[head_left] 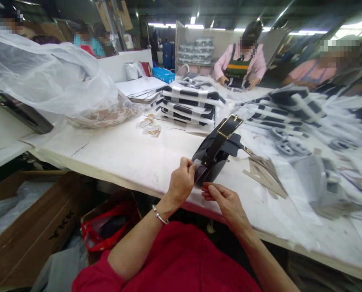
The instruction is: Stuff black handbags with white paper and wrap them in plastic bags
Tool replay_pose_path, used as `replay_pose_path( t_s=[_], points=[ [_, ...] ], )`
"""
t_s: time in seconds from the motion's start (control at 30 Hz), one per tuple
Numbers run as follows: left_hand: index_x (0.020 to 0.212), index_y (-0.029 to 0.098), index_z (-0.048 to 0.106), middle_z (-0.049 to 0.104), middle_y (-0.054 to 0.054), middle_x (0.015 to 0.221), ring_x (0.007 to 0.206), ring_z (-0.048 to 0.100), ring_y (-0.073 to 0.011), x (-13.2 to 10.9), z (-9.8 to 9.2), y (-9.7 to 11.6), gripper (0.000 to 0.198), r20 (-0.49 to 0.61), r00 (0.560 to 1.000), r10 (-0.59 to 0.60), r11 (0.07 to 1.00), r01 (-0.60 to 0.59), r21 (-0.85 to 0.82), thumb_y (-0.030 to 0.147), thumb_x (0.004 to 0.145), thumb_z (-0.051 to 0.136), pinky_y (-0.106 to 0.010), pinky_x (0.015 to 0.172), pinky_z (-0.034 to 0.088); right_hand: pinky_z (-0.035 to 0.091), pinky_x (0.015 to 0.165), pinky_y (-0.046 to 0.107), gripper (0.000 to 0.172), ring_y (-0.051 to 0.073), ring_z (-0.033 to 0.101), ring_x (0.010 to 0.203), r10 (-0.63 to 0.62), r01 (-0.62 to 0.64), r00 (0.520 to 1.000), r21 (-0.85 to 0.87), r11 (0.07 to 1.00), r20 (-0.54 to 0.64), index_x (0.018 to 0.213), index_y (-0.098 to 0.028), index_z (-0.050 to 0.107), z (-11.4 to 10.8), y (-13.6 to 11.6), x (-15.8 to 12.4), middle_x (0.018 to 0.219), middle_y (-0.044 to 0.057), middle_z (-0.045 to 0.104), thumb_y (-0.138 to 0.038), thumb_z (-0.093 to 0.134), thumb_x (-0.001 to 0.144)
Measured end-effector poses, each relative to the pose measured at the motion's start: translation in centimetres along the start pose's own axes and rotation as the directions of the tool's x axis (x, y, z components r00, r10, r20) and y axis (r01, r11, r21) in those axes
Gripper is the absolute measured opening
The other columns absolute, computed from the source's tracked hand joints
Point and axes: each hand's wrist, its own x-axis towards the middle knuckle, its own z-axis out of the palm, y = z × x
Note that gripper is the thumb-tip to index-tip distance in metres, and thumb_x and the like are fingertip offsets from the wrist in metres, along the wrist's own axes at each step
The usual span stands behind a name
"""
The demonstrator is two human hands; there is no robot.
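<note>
A black handbag (215,156) with a gold buckle (230,126) on its strap stands tilted near the front edge of the white table. At its near left side, my left hand (183,178) is closed, thumb and fingers pinching the bag's edge. My right hand (223,199) is by the near lower corner of the bag, its thumb and fingertips drawn together there. Whether something small sits between those right fingertips is hidden. A strap end with gold fittings reaches right from the bag over flat beige pieces (267,174).
Behind the bag is a stack of wrapped black-and-white bundles (189,103). More wrapped pieces (290,109) spread along the right. Clear plastic sheeting (56,77) covers things at left. Small tags (150,125) lie mid-table. A cardboard box (43,223) stands below. A co-worker (241,61) works opposite.
</note>
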Motion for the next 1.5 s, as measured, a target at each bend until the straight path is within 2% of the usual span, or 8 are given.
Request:
replay_pose_path(
  t_s=[0.13,0.27,0.53,0.63,0.73,0.93,1.37,1.5],
  points=[
    [0.092,0.024,0.047,0.058,0.002,0.073,0.065,0.057,-0.0164,0.4,0.1,1.2,0.012,-0.052,0.999,0.006,0.999,-0.008,-0.039,0.035,0.096,0.043,-0.027,0.062,0.036,0.061,0.071,0.038,0.054,0.025,0.073,0.078,-0.005,0.005,1.000,0.050,0.999,-0.003,0.099,-0.013,0.076,0.4,-1.0,0.4,0.093,0.014,0.077,-0.060,0.075,0.073],
    [0.091,0.022,0.049,0.058,0.003,0.076,0.070,0.057,-0.0136,-0.5,0.0,1.3,0.015,-0.079,0.995,-0.059,0.949,0.032,-0.315,0.038,0.093,0.050,-0.024,0.066,0.041,0.062,0.065,0.034,0.053,0.024,0.073,0.073,0.011,-0.013,1.000,0.100,0.995,0.027,0.095,-0.012,0.076,1.7,-2.5,1.0,0.084,0.012,0.077,-0.060,0.076,0.072],
    [0.073,0.018,0.052,0.051,0.005,0.063,0.056,0.047,-0.0085,-0.5,-0.6,-0.3,0.039,0.163,0.972,-0.171,0.777,0.235,-0.584,0.054,0.081,0.065,-0.020,0.053,0.038,0.056,0.047,0.027,0.050,0.019,0.068,0.052,-0.009,0.010,1.000,0.069,0.998,-0.007,0.066,-0.012,0.070,3.9,-4.2,2.2,0.061,0.008,0.070,-0.061,0.075,0.068],
    [0.073,0.019,0.052,0.053,0.005,0.061,0.054,0.049,-0.0096,-0.5,-1.1,0.2,0.036,0.093,0.987,-0.131,0.873,0.160,-0.461,0.051,0.082,0.064,-0.021,0.052,0.039,0.053,0.044,0.025,0.048,0.016,0.064,0.046,-0.067,0.069,0.996,0.024,0.997,-0.061,0.062,-0.013,0.068,4.2,-4.1,2.3,0.054,0.006,0.067,-0.059,0.071,0.073],
    [0.080,0.020,0.058,0.058,0.005,0.061,0.053,0.053,-0.0099,-0.8,-1.4,0.6,0.024,-0.091,0.993,0.079,0.982,-0.093,-0.164,0.042,0.087,0.060,-0.021,0.054,0.041,0.051,0.044,0.022,0.044,0.014,0.062,0.046,-0.161,0.160,0.975,-0.017,0.987,-0.154,0.059,-0.013,0.066,4.6,-3.9,2.7,0.052,0.004,0.064,-0.053,0.068,0.078],
    [0.093,0.018,0.062,0.064,0.001,0.074,0.062,0.062,-0.0104,-1.1,-0.9,0.1,0.011,-0.208,0.780,0.590,0.797,-0.521,0.305,0.024,0.094,0.052,-0.020,0.058,0.045,0.051,0.040,0.022,0.042,0.013,0.058,0.039,-0.066,0.095,0.981,0.157,0.983,-0.181,0.058,-0.014,0.065,5.2,-3.7,3.2,0.048,0.001,0.061,-0.054,0.073,0.069],
    [0.098,0.015,0.064,0.066,0.000,0.076,0.056,0.059,-0.0107,-1.5,-2.4,0.0,0.012,0.055,0.555,0.830,0.393,-0.651,0.650,0.014,0.094,0.054,-0.027,0.048,0.034,0.052,0.038,0.022,0.043,0.012,0.057,0.040,0.072,-0.068,0.997,0.278,0.958,-0.005,0.059,-0.014,0.064,4.7,-4.2,3.6,0.048,0.000,0.061,-0.053,0.082,0.059],
    [0.114,0.017,0.062,0.069,0.000,0.083,0.062,0.061,-0.0120,-1.6,-2.6,0.2,0.022,0.049,0.604,0.795,0.460,-0.654,0.600,0.018,0.096,0.050,-0.026,0.050,0.035,0.052,0.037,0.023,0.040,0.013,0.057,0.039,0.065,-0.047,0.997,0.300,0.953,-0.050,0.058,-0.015,0.062,5.1,-4.0,4.0,0.046,0.000,0.060,-0.051,0.077,0.065]
  ],
)
